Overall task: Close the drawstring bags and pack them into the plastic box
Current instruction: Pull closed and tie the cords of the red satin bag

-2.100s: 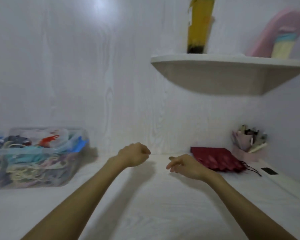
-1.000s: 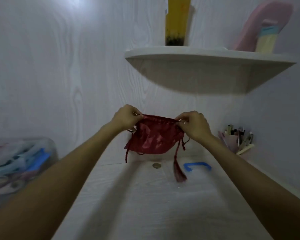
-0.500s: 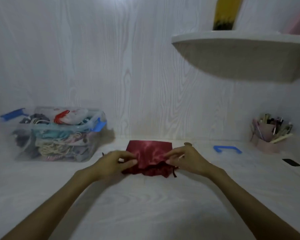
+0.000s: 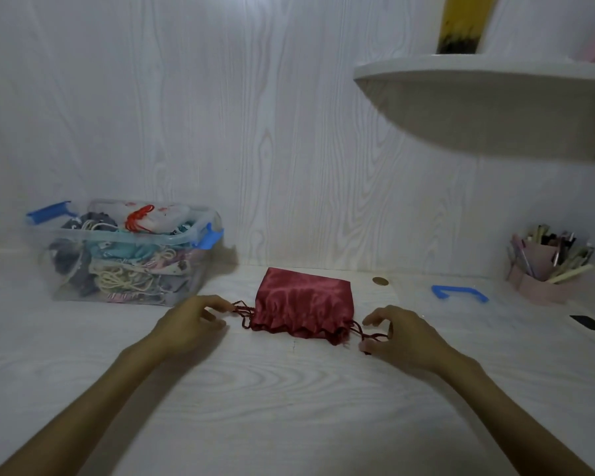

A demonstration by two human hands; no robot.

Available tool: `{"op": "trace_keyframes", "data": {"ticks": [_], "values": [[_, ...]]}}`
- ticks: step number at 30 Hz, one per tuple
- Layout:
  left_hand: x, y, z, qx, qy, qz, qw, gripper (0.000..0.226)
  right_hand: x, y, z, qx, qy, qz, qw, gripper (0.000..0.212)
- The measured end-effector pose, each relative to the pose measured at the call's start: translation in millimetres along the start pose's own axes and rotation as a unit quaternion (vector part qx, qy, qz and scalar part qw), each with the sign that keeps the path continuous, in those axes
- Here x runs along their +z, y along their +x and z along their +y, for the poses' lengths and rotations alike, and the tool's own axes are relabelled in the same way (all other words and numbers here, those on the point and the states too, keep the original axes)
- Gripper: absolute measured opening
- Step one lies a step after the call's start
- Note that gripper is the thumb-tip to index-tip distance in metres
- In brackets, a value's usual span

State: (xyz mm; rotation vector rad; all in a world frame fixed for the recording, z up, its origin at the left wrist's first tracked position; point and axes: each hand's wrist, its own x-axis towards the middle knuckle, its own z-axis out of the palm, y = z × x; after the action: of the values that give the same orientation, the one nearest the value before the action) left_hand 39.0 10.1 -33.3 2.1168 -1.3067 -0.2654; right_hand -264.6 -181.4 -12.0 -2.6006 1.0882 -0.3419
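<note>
Head view: I see the red drawstring bag [image 4: 303,300] flat on the white table [image 4: 289,407], its gathered mouth toward me. At nine o'clock of it my left hand [image 4: 189,324] pinches the left cords [image 4: 243,309]; at three o'clock my right hand [image 4: 402,334] pinches the right cords [image 4: 366,334]. At ten o'clock sits the plastic box [image 4: 128,255], full of bags.

Glossy satin-like cloth bag [image 4: 303,300], clear plastic box [image 4: 128,252], matt wood-grain table [image 4: 289,400].
</note>
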Motion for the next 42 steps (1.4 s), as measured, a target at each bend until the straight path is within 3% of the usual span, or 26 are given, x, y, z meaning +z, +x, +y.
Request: {"op": "trace_keyframes", "data": {"ticks": [4,9,12,20,24,26,28,29,32,34,36,39,42], "values": [[9.5,3.9,7.1,0.022,0.081,-0.004,0.996,0.033,5.4,-1.4,-0.1,0.002,0.04,0.066,0.997,0.004],[16.1,13.6,23.2,0.066,0.158,0.046,0.984,0.018,2.2,-2.7,2.6,-0.008,0.151,0.072,0.986,0.016],[11.9,14.9,27.8,0.068,0.142,0.073,0.985,0.013,1.4,-3.3,5.3,0.011,0.211,0.069,0.975,0.013],[8.0,24.3,19.0,0.085,0.088,-0.008,0.992,0.011,2.7,-2.8,10.0,0.013,0.252,0.054,0.966,0.008],[18.2,29.2,24.3,0.079,0.113,0.004,0.99,0.009,-3.1,-3.3,10.4,0.017,0.25,0.038,0.967,0.008],[16.1,29.6,25.2,0.059,0.045,-0.01,0.997,0.014,-7.8,-2.6,13.4,0.038,0.266,0.044,0.962,0.011],[12.6,26.2,30.3,0.013,-0.128,-0.02,0.991,0.017,-10.7,-0.8,16.4,0.063,0.291,0.047,0.953,0.017],[11.9,24.0,34.1,-0.031,-0.238,-0.02,0.971,0.018,-11.0,0.5,17.4,0.073,0.301,0.046,0.95,0.021],[10.1,16.8,46.1,-0.157,-0.504,-0.068,0.847,0.022,-9.3,3.8,17.7,0.093,0.325,0.04,0.94,0.028],[5.5,16.0,42.6,-0.167,-0.526,-0.087,0.83,0.027,-10.6,6.0,21.2,0.083,0.299,0.039,0.95,0.031],[-1.7,11.1,36.5,-0.162,-0.453,-0.081,0.873,0.03,-14.9,8.1,30.2,0.066,0.226,0.045,0.971,0.042],[-7.7,3.4,21.6,-0.1,-0.207,-0.019,0.973,0.042,-23.6,10.0,50.8,0.027,0.051,0.094,0.994,0.052],[-7.5,-0.8,10.7,-0.02,-0.001,0.04,0.999,0.047,-28.1,8.9,66.4,-0.014,-0.114,0.117,0.986,0.046]]}}
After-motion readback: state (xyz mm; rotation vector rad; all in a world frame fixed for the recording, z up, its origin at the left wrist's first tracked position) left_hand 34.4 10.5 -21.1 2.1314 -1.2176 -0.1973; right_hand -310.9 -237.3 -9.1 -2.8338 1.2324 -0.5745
